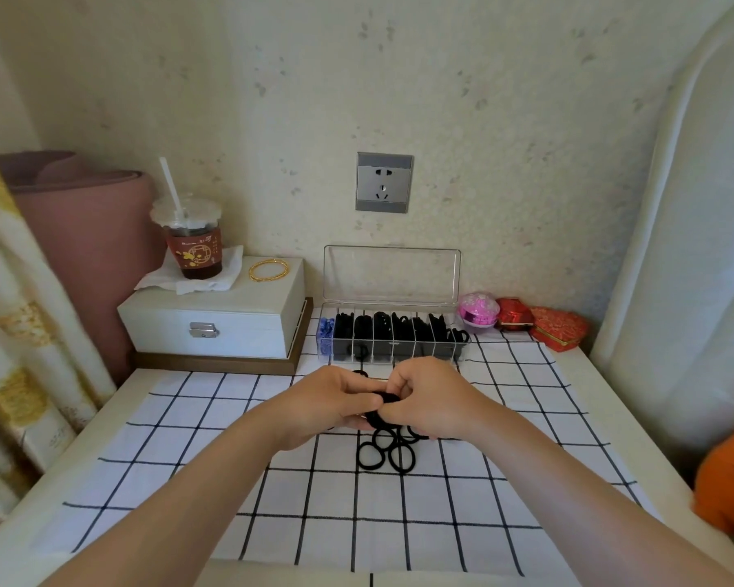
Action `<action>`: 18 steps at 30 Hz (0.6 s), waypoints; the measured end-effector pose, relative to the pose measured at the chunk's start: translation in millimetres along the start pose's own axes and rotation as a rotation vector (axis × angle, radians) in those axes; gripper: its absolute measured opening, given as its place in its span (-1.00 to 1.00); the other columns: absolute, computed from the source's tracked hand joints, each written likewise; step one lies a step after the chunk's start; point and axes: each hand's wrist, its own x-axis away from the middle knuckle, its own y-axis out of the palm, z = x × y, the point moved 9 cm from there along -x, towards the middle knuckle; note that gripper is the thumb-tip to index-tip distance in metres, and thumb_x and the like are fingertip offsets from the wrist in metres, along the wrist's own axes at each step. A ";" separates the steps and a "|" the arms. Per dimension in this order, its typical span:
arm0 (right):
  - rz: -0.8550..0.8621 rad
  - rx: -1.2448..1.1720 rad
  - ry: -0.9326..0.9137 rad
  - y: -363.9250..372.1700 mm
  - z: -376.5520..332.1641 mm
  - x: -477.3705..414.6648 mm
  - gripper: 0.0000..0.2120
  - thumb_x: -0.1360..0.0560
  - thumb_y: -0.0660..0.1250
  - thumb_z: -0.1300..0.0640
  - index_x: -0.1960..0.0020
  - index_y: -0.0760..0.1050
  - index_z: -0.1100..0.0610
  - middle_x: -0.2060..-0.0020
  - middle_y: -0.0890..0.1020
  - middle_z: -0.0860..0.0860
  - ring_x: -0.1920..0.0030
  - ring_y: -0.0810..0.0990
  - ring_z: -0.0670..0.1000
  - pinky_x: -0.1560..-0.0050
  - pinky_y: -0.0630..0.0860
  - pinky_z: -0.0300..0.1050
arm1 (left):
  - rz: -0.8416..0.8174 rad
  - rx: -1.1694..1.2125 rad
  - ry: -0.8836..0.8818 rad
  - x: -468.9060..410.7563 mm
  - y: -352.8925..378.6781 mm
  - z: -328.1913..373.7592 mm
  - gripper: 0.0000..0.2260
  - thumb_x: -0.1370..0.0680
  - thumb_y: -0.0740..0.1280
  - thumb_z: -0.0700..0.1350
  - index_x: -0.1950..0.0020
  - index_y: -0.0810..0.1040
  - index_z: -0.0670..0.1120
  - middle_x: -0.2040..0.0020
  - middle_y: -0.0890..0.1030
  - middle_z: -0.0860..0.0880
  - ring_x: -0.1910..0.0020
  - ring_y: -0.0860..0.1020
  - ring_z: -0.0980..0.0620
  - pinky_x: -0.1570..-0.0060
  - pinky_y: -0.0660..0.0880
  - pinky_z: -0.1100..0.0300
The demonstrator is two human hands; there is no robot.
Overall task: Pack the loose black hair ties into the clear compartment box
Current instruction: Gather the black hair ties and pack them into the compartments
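On the checked cloth [420,523], a bunch of black hair ties [385,406] sits between my hands. My left hand [331,402] and right hand [437,400] both pinch it. Loose ties [384,453] lie just below my hands. The clear box [395,351], lid open, stands beyond.

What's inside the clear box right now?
Most compartments of the box hold black ties; the leftmost holds blue ones. The lid stands open. Counts can't be told: the ties overlap and hide the compartment floors.
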 end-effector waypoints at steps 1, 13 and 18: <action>-0.014 0.010 -0.002 -0.6 -0.2 1.8 -0.88 -0.36 0.49 0.04 0.19 0.56 0.02 0.40 0.59 -0.05 0.47 0.50 -0.07 0.46 0.48 -0.16 | -0.002 -0.019 0.003 -0.1 1.4 0.5 -0.75 -0.61 0.30 -0.25 -0.25 0.63 -0.08 -0.12 0.69 -0.05 -0.13 0.65 0.01 -0.10 0.57 0.22; -0.106 -0.591 0.117 -14.8 11.7 12.4 -0.76 -0.53 0.44 0.13 -0.17 0.63 0.18 -0.05 0.71 0.14 -0.01 0.72 0.11 0.12 0.68 0.00 | 0.262 0.064 0.077 -16.6 -12.3 21.6 -0.81 -0.52 0.44 -0.22 -0.12 0.61 -0.15 0.02 0.72 -0.13 0.04 0.70 0.00 0.03 0.63 0.20; 0.063 -0.597 0.120 -28.5 19.1 8.4 -0.84 -0.51 0.45 0.21 -0.08 0.67 0.20 0.09 0.74 0.16 0.14 0.74 0.07 0.13 0.68 -0.07 | 0.351 0.014 0.119 -29.3 -10.7 29.6 -0.87 -0.50 0.47 -0.18 -0.04 0.70 -0.15 0.09 0.72 -0.08 0.19 0.68 0.12 0.19 0.60 0.29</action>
